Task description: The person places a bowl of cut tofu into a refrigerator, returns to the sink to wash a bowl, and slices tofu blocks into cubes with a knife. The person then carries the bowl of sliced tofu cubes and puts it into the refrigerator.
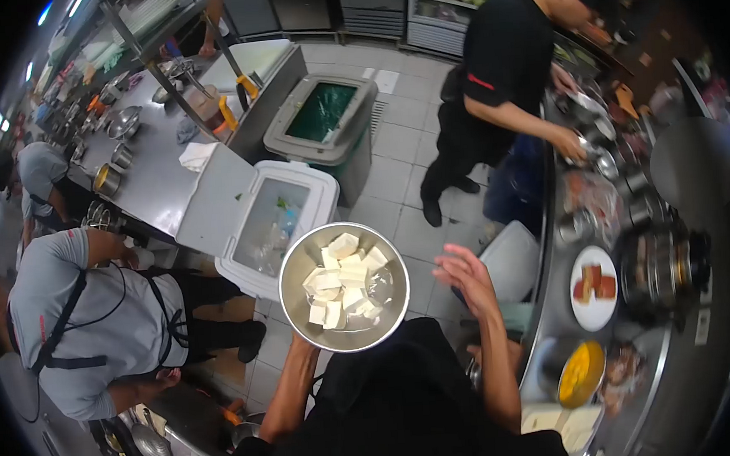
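A round metal bowl (291,303) is held up in front of my body, with white blocks (347,277) lying in a little clear liquid. My left hand (304,345) supports the bowl from below at its near left edge; most of its fingers are hidden under the bowl. To the right of the bowl, my right hand (461,274) is raised in the air with its fingers apart and nothing in it. It does not touch the bowl.
Two lidded bins (327,201) (362,115) stand ahead. A co-worker in black (497,69) works at the right counter, which bears a white plate (583,311) and a pan (596,385) of yellow food. Another person in grey (106,302) stands close at left.
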Demonstrator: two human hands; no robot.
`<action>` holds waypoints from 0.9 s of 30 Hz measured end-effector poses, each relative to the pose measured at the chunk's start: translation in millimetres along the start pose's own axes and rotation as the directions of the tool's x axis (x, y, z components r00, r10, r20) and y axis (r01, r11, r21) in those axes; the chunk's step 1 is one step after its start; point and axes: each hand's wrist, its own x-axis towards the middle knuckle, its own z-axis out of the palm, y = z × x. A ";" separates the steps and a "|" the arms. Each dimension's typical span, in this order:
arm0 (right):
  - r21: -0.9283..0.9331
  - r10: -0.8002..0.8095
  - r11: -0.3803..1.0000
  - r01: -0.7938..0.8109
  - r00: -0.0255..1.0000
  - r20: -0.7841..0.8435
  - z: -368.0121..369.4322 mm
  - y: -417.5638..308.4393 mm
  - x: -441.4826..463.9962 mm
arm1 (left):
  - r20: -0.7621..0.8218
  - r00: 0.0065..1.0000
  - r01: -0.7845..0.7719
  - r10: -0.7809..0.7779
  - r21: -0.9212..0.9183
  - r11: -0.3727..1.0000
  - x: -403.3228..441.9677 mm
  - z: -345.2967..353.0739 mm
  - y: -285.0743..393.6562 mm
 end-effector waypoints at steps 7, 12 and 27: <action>-0.626 -0.074 0.764 0.157 0.985 0.156 41.0 -52.3 328.1 | -0.115 0.965 -0.240 0.235 -0.036 0.970 106.6 15.6 69.3; -0.917 -0.381 -0.200 0.345 0.835 0.397 56.9 -93.0 525.7 | -0.176 0.919 -0.369 0.353 -0.063 0.927 203.0 7.1 107.1; -0.356 0.548 -0.165 0.920 0.386 0.742 159.5 -136.6 768.8 | -0.229 0.873 -0.463 0.430 -0.115 0.879 517.9 97.6 194.5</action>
